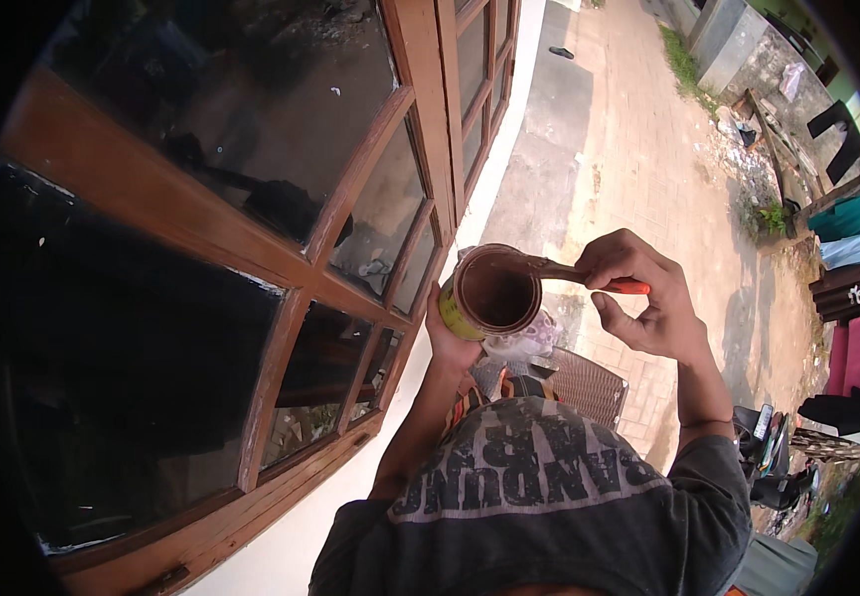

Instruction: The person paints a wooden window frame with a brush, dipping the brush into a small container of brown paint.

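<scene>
My left hand is wrapped round the side of an open paint can with a yellow-green wall. Brown paint shows inside it, and more is smeared on its rim. Between the fingers of my right hand is a paintbrush with an orange handle end. The brush's brown-coated head rests at the can's right rim. Close on the left stands a brown wooden window frame with dark glass panes.
Below the can are a brown woven surface and a pale plastic bag. A paved lane runs along the right. Clothes hang at the far right, above a parked motorbike. A white wall lies under the window.
</scene>
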A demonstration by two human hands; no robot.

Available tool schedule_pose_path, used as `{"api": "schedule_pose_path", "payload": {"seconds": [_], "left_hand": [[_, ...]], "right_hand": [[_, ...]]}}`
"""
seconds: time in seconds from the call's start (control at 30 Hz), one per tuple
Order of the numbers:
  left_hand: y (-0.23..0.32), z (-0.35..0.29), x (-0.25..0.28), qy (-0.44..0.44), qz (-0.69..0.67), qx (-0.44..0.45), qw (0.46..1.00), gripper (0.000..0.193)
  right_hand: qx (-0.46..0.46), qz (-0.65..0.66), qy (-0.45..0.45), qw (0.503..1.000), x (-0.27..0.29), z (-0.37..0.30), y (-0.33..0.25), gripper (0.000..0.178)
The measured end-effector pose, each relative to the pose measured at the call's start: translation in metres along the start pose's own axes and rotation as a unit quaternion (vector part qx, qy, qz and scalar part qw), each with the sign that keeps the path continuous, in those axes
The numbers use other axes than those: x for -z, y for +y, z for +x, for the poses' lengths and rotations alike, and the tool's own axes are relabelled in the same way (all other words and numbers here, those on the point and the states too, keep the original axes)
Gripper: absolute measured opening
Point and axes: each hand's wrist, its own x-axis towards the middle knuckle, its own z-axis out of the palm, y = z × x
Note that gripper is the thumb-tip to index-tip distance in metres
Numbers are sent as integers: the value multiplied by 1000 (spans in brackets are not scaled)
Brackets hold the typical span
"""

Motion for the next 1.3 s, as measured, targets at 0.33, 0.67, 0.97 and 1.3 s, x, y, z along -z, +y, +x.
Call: {"api": "schedule_pose_path", "payload": {"seconds": [0.33, 0.67, 0.97, 1.3], "left_hand": [[-2, -3, 13, 34, 60, -36, 997, 64], [-7, -12, -9, 37, 88, -85, 992, 66], [-1, -23, -8, 115, 96, -93, 984, 66], [10, -32, 1, 53, 41, -126, 990, 61]], "right_hand": [[30, 3, -180, 983, 17, -10, 15, 32], [-27, 237, 21, 971, 17, 3, 42, 13], [-103, 285, 77, 950, 3, 15, 72, 7], [46, 237, -59, 969, 0, 21, 37, 23]]}}
